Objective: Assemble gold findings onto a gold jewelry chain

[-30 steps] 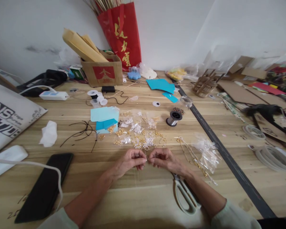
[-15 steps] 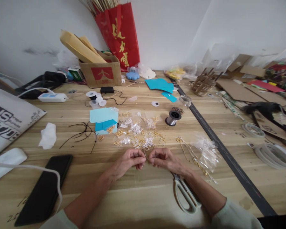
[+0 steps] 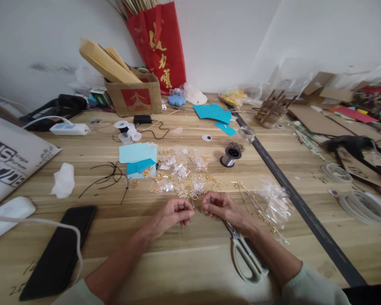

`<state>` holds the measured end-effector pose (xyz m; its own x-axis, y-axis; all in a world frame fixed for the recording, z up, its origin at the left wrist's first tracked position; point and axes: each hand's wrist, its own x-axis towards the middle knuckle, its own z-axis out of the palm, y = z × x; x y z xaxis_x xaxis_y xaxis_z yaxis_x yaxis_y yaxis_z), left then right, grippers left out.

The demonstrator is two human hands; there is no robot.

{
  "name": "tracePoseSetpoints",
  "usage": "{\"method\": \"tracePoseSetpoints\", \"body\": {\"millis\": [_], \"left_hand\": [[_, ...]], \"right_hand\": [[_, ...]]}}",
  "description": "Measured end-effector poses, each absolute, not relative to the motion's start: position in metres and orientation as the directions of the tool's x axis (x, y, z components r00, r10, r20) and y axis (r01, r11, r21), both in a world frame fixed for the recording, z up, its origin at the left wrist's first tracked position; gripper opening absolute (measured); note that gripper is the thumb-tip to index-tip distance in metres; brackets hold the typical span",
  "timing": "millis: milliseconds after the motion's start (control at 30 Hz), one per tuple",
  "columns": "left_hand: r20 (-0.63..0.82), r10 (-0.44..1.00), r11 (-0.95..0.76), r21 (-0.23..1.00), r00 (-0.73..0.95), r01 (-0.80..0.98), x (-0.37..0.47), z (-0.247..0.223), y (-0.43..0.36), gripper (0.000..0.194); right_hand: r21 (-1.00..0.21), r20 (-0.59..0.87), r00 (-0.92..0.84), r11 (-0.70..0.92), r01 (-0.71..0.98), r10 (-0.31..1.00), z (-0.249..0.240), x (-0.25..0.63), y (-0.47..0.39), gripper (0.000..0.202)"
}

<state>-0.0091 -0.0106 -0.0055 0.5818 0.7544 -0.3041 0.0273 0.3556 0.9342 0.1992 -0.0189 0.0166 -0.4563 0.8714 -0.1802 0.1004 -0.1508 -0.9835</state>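
Observation:
Fingers pinched, my left hand (image 3: 178,212) holds a thin pale thread whose ends hang below it. My right hand (image 3: 218,206) is also pinched, a little to the right, on the thin strand between the hands. A small gold ring (image 3: 194,197) lies at the strand's far end. Gold and silver beads (image 3: 197,186) are spread just beyond my hands, some on small clear bags. Scissors (image 3: 246,258) lie partly under my right forearm. To the right are gold and silver chains (image 3: 254,205) beside crumpled clear bags (image 3: 277,203).
Blue cards (image 3: 136,153), black cords (image 3: 109,178) and a phone (image 3: 62,250) lie to the left. A wire spool (image 3: 231,156) and a glass jar (image 3: 246,135) stand farther back. A dark strip (image 3: 282,186) crosses the table on the right.
My right hand has moved slightly up and right, away from my left hand, so the gap between them is wider. My left hand has barely moved.

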Motion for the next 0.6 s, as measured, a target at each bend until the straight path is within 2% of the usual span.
{"method": "tracePoseSetpoints", "body": {"millis": [367, 600], "left_hand": [[-0.283, 0.756, 0.366, 0.93, 0.59, -0.022, -0.0104, -0.0103, -0.0099, 0.028], [-0.275, 0.752, 0.373, 0.927, 0.6, -0.043, -0.0102, -0.013, -0.0099, 0.028]], "right_hand": [[-0.981, -0.193, -0.466, -0.175, 0.081, 0.863, 0.0163, 0.199, -0.02, 0.029], [-0.99, -0.137, -0.527, -0.095, 0.105, 0.838, 0.0095, 0.1967, -0.0208, 0.03]]}}
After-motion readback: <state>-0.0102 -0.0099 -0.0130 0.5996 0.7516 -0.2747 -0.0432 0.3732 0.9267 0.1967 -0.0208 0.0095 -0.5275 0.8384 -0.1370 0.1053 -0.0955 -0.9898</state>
